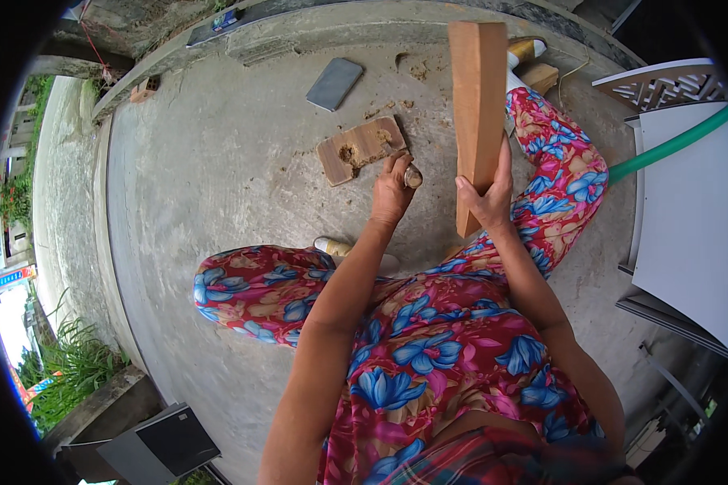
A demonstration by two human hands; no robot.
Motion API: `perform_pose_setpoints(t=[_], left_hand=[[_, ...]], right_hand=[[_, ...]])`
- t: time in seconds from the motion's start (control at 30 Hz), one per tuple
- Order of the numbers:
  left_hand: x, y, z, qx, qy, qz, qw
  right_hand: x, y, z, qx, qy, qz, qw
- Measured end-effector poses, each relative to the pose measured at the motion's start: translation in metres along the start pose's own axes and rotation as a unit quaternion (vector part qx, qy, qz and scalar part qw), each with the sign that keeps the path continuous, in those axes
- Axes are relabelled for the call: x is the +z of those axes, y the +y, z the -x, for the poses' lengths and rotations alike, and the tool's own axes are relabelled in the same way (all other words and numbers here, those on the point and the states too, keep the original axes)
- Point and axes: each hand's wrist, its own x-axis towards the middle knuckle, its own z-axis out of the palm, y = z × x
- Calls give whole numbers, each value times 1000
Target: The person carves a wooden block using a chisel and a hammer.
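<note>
My left hand (392,190) is closed around a wooden-handled tool (413,177); the round butt of its handle faces up at me. Its working end points down at a small brown board (372,139) on the floor, and the hand hides much of it, so I cannot make out its kind. Brown crumbly matter (347,153) lies on the board, close to the tool. In my right hand (493,194) is a long, thick wooden block (477,105), held upright near its lower end, thumb on one side and fingers on the other.
Crumbs lie scattered on the concrete floor (218,162) around the board. Beyond it is a flat dark grey slab (335,84). My legs in flowered trousers (562,153) spread to both sides. At right are a green hose (671,145) and a white panel (679,218).
</note>
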Motion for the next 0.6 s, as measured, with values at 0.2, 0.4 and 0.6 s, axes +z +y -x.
perform_pose_setpoints(t=[0.2,0.4,0.6], left_hand=[[2,-4,-4,-3,26,1,1000],[3,-8,-6,-64,77,123,987],[11,-20,-4,-52,26,87,994]], right_hand=[[-3,-4,-25,-97,-122,127,980],[-18,27,-2,-105,-245,141,954],[-14,40,-5,-76,-310,213,923]])
